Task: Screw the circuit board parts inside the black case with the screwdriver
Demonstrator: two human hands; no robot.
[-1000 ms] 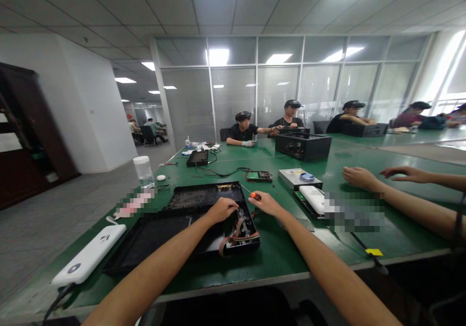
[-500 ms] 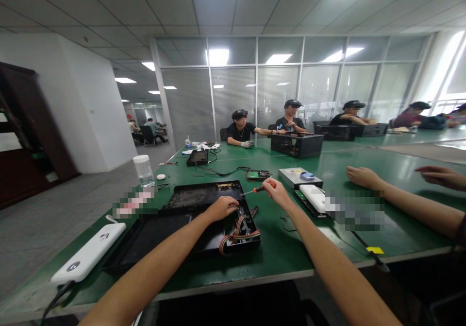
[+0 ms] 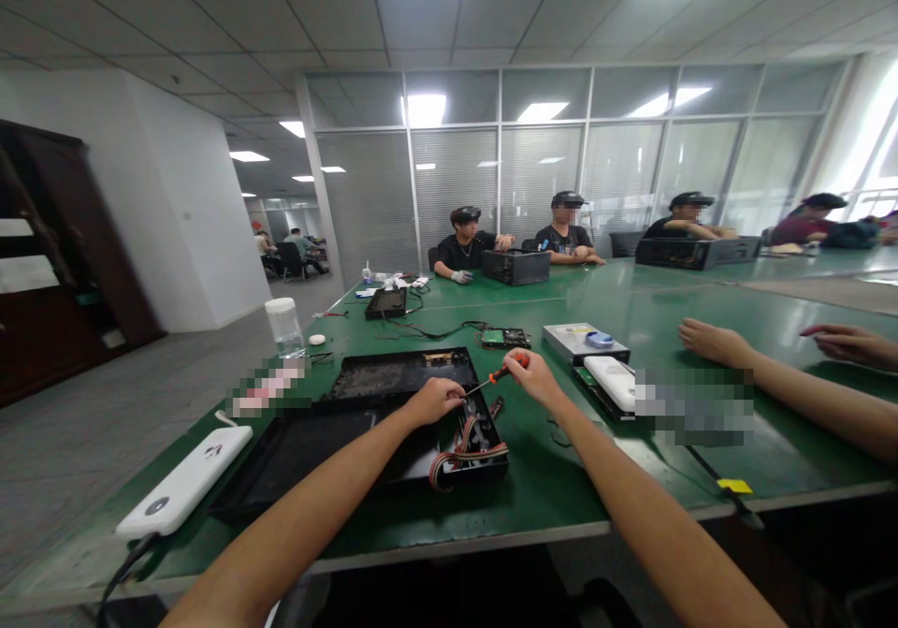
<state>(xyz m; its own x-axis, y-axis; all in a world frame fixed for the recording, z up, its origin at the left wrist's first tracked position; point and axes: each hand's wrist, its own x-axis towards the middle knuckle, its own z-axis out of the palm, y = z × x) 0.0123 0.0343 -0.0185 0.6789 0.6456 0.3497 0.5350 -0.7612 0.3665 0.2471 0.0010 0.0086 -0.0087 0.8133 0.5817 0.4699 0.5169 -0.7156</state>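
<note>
Screwdriver (image 3: 511, 366) and left hand (image 3: 436, 400) now meet, or very nearly so: half a second ago the tip points toward those fingers with a gap between, whereas its thin metal shaft now slants down to the left and ends right beside them. A second ago the right hand (image 3: 537, 380) sits lower, close to the corner of the black case (image 3: 315, 441); now it is raised above and to the right of it, fingers closed around the smooth orange-and-black handle. The left fingers are bunched at the same place as before, over the right-hand part of the case, and whether they pinch anything cannot be told. That case lies on the table (image 3: 547, 488) in front of the person, a shallow, straight-walled tray with a dark sheen. Striped ribbon cable (image 3: 459, 457) loops softly over its near right corner, and a dusty, matt black panel (image 3: 393, 372) lies just behind it. Across the table, a boxy black housing (image 3: 517, 268) stands farther left than before, in front of a gloved co-worker (image 3: 464, 244). Glossy green covers the tabletop, which carries a rounded white plastic device (image 3: 183, 486) at left, a clear cylindrical bottle (image 3: 285, 333) beyond it, and a flat silver metal box (image 3: 572, 340) at right.
</note>
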